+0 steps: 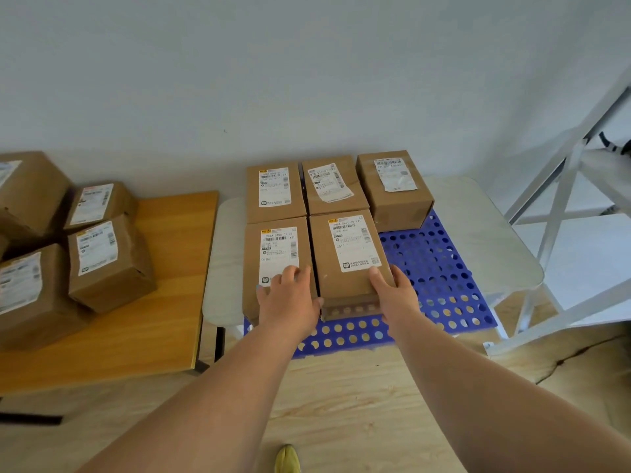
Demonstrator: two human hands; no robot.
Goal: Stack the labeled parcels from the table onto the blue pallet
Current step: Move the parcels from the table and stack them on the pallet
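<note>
A: Where do things stand, biggest first?

B: The wooden table (164, 302) on the left carries several labeled parcels (109, 264) not yet moved. Right of it lies the blue pallet (440, 268), with three parcels in its far row and two in the near row.

A: And the hands?

B: Both are on the near row. The right hand (396, 288) grasps the near right corner of the middle parcel (348, 257), thumb on top. The left hand (290, 295) lies across the gap between that parcel and the near-left parcel (276, 264), fingers spread on top; I can't tell whether its thumb is curled around an edge.

A: What might go wrong?

B: I'd say the middle parcel sits skewed, its near end looking lifted off the pallet. Let go now and it could drop askew, leaving a gap or nudging the near-left parcel over the pallet's left edge. An uneven base would make any upper layer wobble.
</note>
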